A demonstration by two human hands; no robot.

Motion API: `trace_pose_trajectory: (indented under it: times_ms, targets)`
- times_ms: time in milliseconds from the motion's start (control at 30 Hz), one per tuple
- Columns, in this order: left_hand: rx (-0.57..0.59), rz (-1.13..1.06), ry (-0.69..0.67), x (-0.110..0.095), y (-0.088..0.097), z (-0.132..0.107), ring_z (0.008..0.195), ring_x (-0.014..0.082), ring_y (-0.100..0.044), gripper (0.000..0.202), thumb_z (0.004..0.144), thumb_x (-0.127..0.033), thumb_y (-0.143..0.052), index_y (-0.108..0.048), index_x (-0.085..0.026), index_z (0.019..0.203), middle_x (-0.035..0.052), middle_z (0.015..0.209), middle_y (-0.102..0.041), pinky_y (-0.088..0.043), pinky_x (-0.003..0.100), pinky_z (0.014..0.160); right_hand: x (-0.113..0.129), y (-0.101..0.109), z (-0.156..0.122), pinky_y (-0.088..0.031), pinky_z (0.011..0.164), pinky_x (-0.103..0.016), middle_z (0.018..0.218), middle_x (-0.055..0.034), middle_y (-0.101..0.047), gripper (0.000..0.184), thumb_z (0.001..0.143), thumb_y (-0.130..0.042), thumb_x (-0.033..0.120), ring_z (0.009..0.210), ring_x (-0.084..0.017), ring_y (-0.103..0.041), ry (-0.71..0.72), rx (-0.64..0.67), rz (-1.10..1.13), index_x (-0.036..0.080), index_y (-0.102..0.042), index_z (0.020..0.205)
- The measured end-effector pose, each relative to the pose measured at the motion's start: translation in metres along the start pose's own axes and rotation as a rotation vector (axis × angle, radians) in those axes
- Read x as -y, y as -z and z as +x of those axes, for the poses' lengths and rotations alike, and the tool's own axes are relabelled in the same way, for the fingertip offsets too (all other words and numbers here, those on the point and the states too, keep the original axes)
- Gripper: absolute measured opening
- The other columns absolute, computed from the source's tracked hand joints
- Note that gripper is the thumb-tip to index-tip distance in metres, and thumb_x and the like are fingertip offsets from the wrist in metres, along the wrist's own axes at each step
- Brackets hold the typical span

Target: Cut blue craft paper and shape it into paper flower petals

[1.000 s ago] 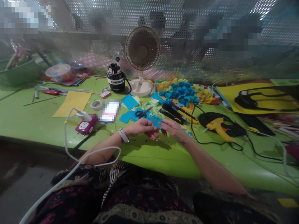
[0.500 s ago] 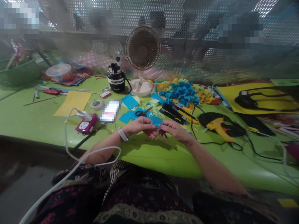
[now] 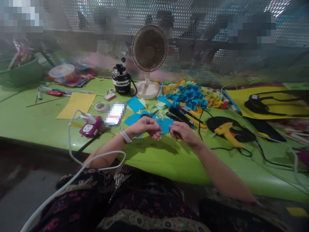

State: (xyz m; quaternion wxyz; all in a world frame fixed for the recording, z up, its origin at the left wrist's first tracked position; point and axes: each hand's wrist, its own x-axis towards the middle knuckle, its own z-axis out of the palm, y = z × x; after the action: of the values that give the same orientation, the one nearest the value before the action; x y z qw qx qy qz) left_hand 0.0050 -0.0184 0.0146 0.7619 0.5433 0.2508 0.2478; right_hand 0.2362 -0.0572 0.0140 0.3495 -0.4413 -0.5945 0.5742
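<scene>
A small piece of blue paper (image 3: 167, 125) is held up between my hands, just above the front part of the table. My right hand (image 3: 185, 132) pinches its right edge between thumb and fingertips. At its left edge, the thumb and index finger of my left hand (image 3: 148, 127) are closed, with the other fingers curled below. Scissors (image 3: 151, 114) lie behind my left hand among blue sheets (image 3: 132, 119) and pale green scraps. A black stapler (image 3: 180, 116) rests just beyond my right hand. Farther back is a heap of blue paper flowers (image 3: 188, 96).
A yellow glue gun (image 3: 225, 132) with its cord lies on the right. On the left are a phone (image 3: 115, 114), a tape roll (image 3: 100, 107), a purple socket adapter (image 3: 91, 127) and a yellow sheet (image 3: 76, 105). A fan (image 3: 150, 51) and black bottle (image 3: 121, 80) stand behind. A white cable (image 3: 72, 180) crosses my left arm.
My hands have moved slightly apart, my right hand a little to the right. More of the blue paper's flat face now shows between them. The view has shifted slightly.
</scene>
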Motion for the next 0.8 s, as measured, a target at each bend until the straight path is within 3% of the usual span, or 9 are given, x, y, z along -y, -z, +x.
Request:
trace_pose_trajectory:
  times_ms: [100, 233, 433, 533, 600, 667, 733, 800]
  targets:
    - [-0.135, -0.074, -0.156, -0.007, 0.009, -0.001, 0.055, 0.0132, -0.07, 0.041, 0.066, -0.044, -0.088, -0.07, -0.01, 0.079, 0.0074, 0.068, -0.075, -0.056, 0.021, 0.054, -0.001, 0.009, 0.002, -0.029, 0.043, -0.024, 0.054, 0.004, -0.054, 0.041, 0.079, -0.07, 0.055, 0.043, -0.008, -0.045, -0.035, -0.025, 0.049, 0.019, -0.054, 0.066]
    - [-0.404, -0.171, -0.334, -0.013, 0.019, 0.001, 0.055, 0.0108, -0.068, 0.033, 0.067, -0.038, -0.086, -0.069, -0.012, 0.078, 0.0028, 0.065, -0.072, -0.055, 0.02, 0.056, 0.008, 0.008, -0.001, -0.03, 0.045, -0.023, 0.055, 0.0025, -0.057, 0.043, 0.078, -0.072, 0.057, 0.045, -0.008, -0.048, -0.127, 0.148, -0.046, 0.018, -0.059, 0.066]
    - [-0.693, -0.02, -0.396, -0.023, 0.03, 0.001, 0.061, 0.0115, -0.068, 0.038, 0.068, -0.046, -0.081, -0.068, -0.014, 0.084, 0.0026, 0.07, -0.071, -0.053, 0.022, 0.063, 0.011, 0.001, 0.0, -0.038, 0.047, -0.023, 0.058, 0.0012, -0.062, 0.048, 0.074, -0.074, 0.064, 0.046, -0.008, -0.049, -0.188, 0.32, -0.142, 0.018, -0.062, 0.066]
    - [-0.731, 0.272, -0.332, -0.028, 0.041, -0.004, 0.067, 0.0158, -0.07, 0.037, 0.074, -0.049, -0.075, -0.069, -0.014, 0.084, 0.0068, 0.076, -0.073, -0.054, 0.027, 0.069, 0.002, 0.005, 0.005, -0.036, 0.045, -0.023, 0.055, 0.0004, -0.062, 0.052, 0.076, -0.07, 0.068, 0.044, -0.008, -0.049, -0.205, 0.363, -0.348, 0.018, -0.062, 0.062]
    - [-0.743, 0.607, -0.223, -0.029, 0.051, -0.01, 0.07, 0.0192, -0.07, 0.03, 0.08, -0.044, -0.07, -0.07, -0.015, 0.085, 0.0087, 0.08, -0.074, -0.054, 0.031, 0.071, -0.004, 0.008, 0.009, -0.036, 0.045, -0.024, 0.052, 0.0001, -0.06, 0.056, 0.078, -0.066, 0.071, 0.044, -0.01, -0.049, -0.18, 0.318, -0.49, 0.019, -0.06, 0.058]
    - [-0.791, 1.032, -0.046, -0.028, 0.062, -0.015, 0.078, 0.0248, -0.07, 0.024, 0.076, -0.036, -0.074, -0.072, -0.016, 0.089, 0.0095, 0.083, -0.074, -0.052, 0.034, 0.076, -0.007, 0.01, 0.012, -0.037, 0.047, -0.025, 0.052, -0.0003, -0.06, 0.059, 0.078, -0.063, 0.074, 0.046, -0.011, -0.05, -0.127, 0.27, -0.571, 0.02, -0.058, 0.057]
    - [-0.775, 1.313, 0.13, -0.025, 0.072, -0.019, 0.091, 0.0306, -0.07, 0.034, 0.07, -0.033, -0.079, -0.073, -0.018, 0.1, 0.0107, 0.092, -0.075, -0.051, 0.036, 0.081, -0.007, 0.01, 0.013, -0.037, 0.05, -0.025, 0.054, -0.0003, -0.06, 0.059, 0.079, -0.061, 0.075, 0.049, -0.012, -0.051, -0.067, 0.243, -0.6, 0.02, -0.057, 0.059]
    - [-0.708, 1.444, 0.242, -0.022, 0.081, -0.021, 0.1, 0.0337, -0.068, 0.046, 0.066, -0.036, -0.082, -0.072, -0.019, 0.108, 0.0122, 0.102, -0.075, -0.05, 0.035, 0.082, -0.005, 0.009, 0.012, -0.037, 0.051, -0.025, 0.055, 0.0001, -0.059, 0.058, 0.081, -0.059, 0.076, 0.05, -0.012, -0.051, -0.033, 0.239, -0.606, 0.02, -0.056, 0.062]
